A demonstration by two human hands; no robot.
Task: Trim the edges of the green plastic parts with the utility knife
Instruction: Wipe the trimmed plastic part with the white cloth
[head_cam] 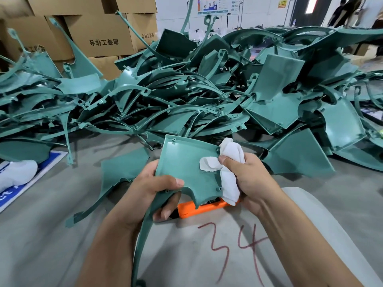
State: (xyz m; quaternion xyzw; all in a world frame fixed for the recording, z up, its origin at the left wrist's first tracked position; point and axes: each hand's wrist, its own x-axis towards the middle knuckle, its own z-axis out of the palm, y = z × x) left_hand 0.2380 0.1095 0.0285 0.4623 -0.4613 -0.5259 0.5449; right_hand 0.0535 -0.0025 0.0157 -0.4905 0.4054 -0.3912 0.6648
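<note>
Green plastic part (pixel 186 164) held up right in front of the camera, flat panel facing up, long curved arm sweeping down toward the bottom edge of the shot. Left hand (pixel 151 195) wrapped round the panel's lower left corner, thumb on top, fingers curled underneath. Right hand (pixel 250 179) closed round a bunched white cloth (pixel 228 162), thumb pressing a flap of it onto the panel's surface near the right edge. Orange utility knife (pixel 205 207) lying just under the part, partly hidden behind it and the cloth, resting on a pale grey surface (pixel 300 235) marked with a red "34" (pixel 234 247). Not gripped by either hand, as far as can be seen.

Behind all that, a huge tangled pile of green parts (pixel 196 90) spread across the grey floor (pixel 41 224), one more loose piece (pixel 116 179) lying on the floor just left of the left hand. Cardboard boxes (pixel 97 34) stacked at the back left with dark printed characters. White bundle (pixel 16 175) sitting on a blue-and-white sign (pixel 45 164) at the far left. Blurry people standing way off at top right.
</note>
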